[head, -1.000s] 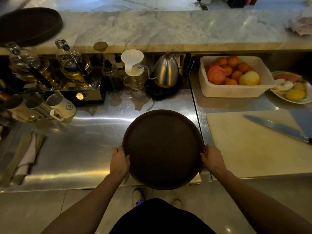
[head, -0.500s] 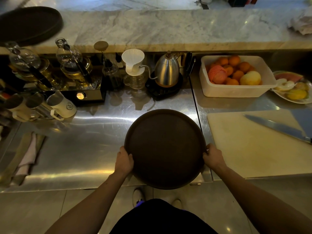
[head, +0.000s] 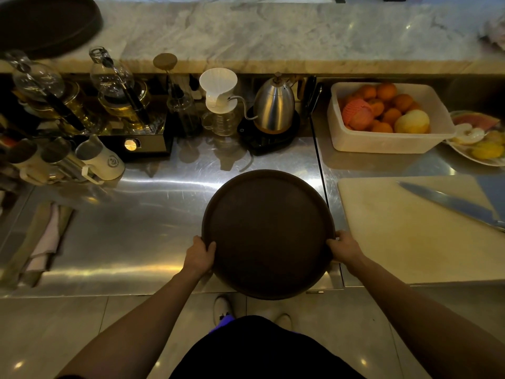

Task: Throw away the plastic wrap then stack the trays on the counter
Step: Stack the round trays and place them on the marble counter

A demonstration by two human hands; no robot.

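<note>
Fingers (head: pixel 208 246) of the left hand (head: pixel 199 259) curl over the left rim of the round brown tray (head: pixel 266 231), and the right hand (head: pixel 345 248) is clamped on the opposite rim. Gripping both sides keeps the wide tray level. It sits at the front edge of the steel worktop (head: pixel 136 231), its near part overhanging. A second dark tray (head: pixel 46 23) lies at the far left corner of the marble counter (head: pixel 273 31), likely where the stack goes. No plastic wrap is visible.

Left hand (head: pixel 200 257), right hand (head: pixel 345 248) outstretched, fingers seemingly curled.
</note>
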